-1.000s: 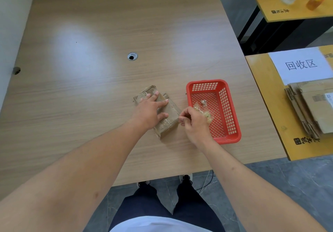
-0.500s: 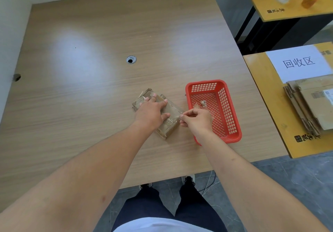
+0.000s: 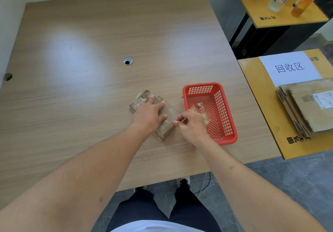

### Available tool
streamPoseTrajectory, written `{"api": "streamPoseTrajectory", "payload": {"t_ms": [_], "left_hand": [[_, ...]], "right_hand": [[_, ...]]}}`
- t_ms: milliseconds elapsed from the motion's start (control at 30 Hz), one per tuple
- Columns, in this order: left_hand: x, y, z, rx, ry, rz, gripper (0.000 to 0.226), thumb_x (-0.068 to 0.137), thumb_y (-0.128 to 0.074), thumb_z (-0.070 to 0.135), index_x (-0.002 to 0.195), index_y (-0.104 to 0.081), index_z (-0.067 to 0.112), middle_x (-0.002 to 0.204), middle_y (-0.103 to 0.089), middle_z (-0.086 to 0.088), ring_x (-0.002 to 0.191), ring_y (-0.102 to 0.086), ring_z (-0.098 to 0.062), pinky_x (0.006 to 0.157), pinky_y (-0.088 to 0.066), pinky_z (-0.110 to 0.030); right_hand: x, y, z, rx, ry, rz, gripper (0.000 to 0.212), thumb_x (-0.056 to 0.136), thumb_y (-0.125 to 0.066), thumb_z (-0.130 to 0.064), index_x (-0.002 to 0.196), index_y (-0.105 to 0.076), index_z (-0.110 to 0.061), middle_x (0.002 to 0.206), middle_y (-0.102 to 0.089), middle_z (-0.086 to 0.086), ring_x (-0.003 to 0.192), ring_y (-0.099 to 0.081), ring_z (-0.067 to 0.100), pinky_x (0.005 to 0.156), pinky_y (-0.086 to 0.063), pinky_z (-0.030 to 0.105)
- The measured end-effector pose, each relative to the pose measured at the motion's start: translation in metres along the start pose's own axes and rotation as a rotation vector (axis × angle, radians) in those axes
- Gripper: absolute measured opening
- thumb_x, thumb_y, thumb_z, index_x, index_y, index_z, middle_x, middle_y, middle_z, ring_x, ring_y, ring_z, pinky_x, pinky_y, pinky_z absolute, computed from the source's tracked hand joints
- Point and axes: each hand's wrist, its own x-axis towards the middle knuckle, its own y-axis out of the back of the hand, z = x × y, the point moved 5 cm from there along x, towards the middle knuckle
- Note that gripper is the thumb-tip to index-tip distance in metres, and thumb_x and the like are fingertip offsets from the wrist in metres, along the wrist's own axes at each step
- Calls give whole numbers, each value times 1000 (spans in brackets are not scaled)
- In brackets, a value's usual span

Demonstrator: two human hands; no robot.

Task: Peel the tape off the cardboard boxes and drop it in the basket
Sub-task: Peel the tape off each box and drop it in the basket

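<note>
Cardboard box pinned flat by left hand, fingers spread; right hand pinched tape at edge beside basket.

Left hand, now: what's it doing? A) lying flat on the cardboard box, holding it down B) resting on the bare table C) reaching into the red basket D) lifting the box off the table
A: the left hand lies with fingers spread flat on top of the cardboard box, which sits on the table, while the right hand pinches at the box's edge beside the red basket.
</note>
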Motion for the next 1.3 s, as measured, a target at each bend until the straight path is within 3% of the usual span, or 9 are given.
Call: {"api": "streamPoseTrajectory", "payload": {"t_ms": [100,200,333,433,533,700,833,1000,1300], "left_hand": [[0,1,1,9,0,0,65,97,-57,56,156,-35,40,170,-13,-8,155,-15,-37,124,-18,-52],[-1,1,1,25,-4,-2,64,98,-56,56,156,-34,40,170,-13,-9,154,-15,-37,124,-19,-51],[-2,2,1,47,-9,-3,65,98,-55,57,157,-33,40,170,-12,-9,154,-15,-37,123,-20,-51],[-2,2,0,61,-16,-1,65,98,-54,59,157,-32,41,170,-12,-9,154,-16,-37,123,-20,-51],[-2,3,-1,83,-21,2,65,98,-51,61,157,-31,42,170,-13,-8,154,-17,-36,123,-22,-51],[-6,6,-1,113,-4,-34,76,90,-53,71,157,-26,47,171,-9,-3,155,-16,-31,119,-28,-48],[-13,6,-5,142,17,-65,83,87,-55,75,158,-20,49,171,-6,-1,155,-15,-29,114,-39,-49],[-15,4,-8,125,57,-66,84,86,-54,77,157,-18,50,171,-4,1,156,-13,-27,111,-42,-51],[-15,4,-6,153,55,-41,84,86,-53,78,157,-18,51,171,-6,0,155,-16,-27,110,-40,-49]], "right_hand": [[2,-6,3,68,-77,-93,16,90,-76,-25,75,-69,-21,84,-68,-3,80,-64,16,78,-52,33],[3,-6,4,263,-190,-25,12,90,-76,-16,80,-71,-20,74,-74,0,76,-74,21,82,-60,49],[4,-2,2,313,-169,83,22,85,-81,-10,99,-75,-27,75,-74,-4,70,-74,13,77,-62,45],[7,-3,-5,93,-28,60,7,86,-81,-20,91,-80,-25,84,-69,-8,75,-67,12,84,-57,40],[9,-5,-9,-65,2,3,22,79,-88,-32,97,-81,-22,97,-55,-4,82,-60,13,84,-52,28],[10,-3,-14,-202,9,27,12,78,-88,-21,87,-81,-19,99,-49,-1,92,-55,19,81,-49,32],[10,-9,-22,-289,80,-40,4,84,-80,-14,83,-77,-18,89,-57,-2,88,-54,17,74,-35,24],[0,-8,-29,-203,168,-68,13,88,-71,-4,80,-66,-13,82,-66,1,80,-61,22,74,-48,35],[-14,-1,-18,107,97,-95,25,89,-72,-8,88,-60,-29,70,-68,-6,67,-64,7,68,-50,26]]}}
